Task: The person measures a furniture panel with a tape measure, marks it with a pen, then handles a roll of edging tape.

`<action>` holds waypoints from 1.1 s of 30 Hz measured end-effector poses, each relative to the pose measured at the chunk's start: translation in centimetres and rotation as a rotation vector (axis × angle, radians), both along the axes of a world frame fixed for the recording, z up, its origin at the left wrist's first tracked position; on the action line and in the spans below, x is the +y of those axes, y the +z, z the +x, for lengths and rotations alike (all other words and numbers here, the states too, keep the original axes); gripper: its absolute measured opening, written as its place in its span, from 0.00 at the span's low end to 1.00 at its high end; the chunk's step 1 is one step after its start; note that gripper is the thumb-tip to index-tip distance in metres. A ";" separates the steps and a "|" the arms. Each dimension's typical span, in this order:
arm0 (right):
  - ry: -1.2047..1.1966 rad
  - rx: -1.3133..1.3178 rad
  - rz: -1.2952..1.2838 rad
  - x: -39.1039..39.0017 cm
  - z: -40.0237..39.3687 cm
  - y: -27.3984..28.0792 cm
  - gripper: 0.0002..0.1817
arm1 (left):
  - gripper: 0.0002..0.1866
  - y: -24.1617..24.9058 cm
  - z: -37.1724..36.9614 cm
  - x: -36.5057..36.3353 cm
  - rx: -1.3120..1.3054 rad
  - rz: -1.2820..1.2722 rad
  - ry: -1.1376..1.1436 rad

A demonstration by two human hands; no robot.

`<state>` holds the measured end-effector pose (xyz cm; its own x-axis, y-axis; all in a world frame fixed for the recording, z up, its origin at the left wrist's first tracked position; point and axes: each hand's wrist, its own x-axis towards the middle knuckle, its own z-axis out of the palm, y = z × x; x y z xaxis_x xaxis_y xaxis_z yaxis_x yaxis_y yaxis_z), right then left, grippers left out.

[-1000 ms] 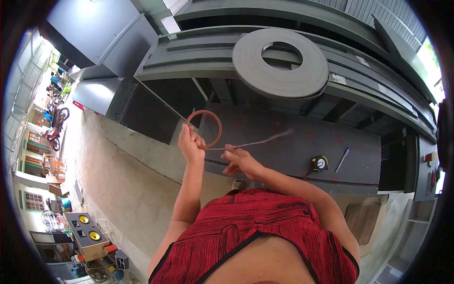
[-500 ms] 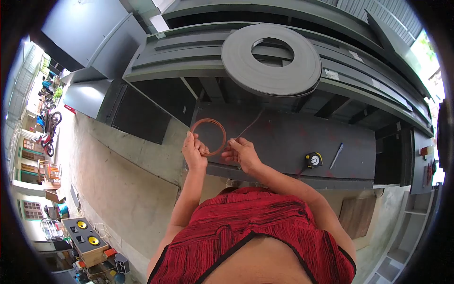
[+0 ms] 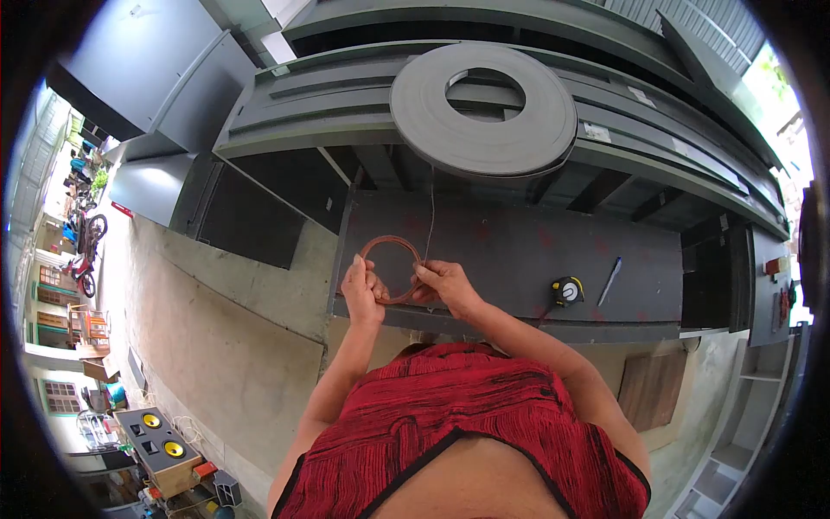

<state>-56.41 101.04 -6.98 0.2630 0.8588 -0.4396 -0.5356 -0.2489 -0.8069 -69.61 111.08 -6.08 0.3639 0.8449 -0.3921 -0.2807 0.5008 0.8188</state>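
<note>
A reddish-brown coil of thin wire or cord (image 3: pixel 391 240) is held upright as a ring above the dark board. My left hand (image 3: pixel 364 291) is closed around the ring's left and lower side. At its right side, my right hand (image 3: pixel 443 285) pinches the coil together with a loose strand (image 3: pixel 431 208). That strand runs away from my fingers toward the underside of a big grey roll of flat banding (image 3: pixel 424 130); where it ends is hidden.
The dark board (image 3: pixel 510 233) with faint red marks lies below my hands. On it are a tape measure (image 3: pixel 567 291) and a blue-capped pen (image 3: pixel 610 281). Grey cabinet frames (image 3: pixel 303 130) carry the roll at the back. A speaker box (image 3: pixel 164 441) stands far left.
Both hands have come a little closer to my body with the coil. My right hand now meets the ring, and the loose strand hangs straighter toward the roll.
</note>
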 end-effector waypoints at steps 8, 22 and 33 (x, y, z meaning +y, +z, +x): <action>0.126 -0.055 -0.063 -0.8 1.0 0.6 0.18 | 0.15 -0.6 -0.2 -1.3 0.086 0.064 -0.080; 0.377 -0.886 -0.085 -1.9 2.0 -1.0 0.25 | 0.15 -2.0 -0.6 -3.4 0.152 0.167 -0.363; 0.522 -1.315 -0.081 -2.2 2.0 -1.0 0.18 | 0.12 -1.2 -0.1 -3.6 0.228 0.198 -0.558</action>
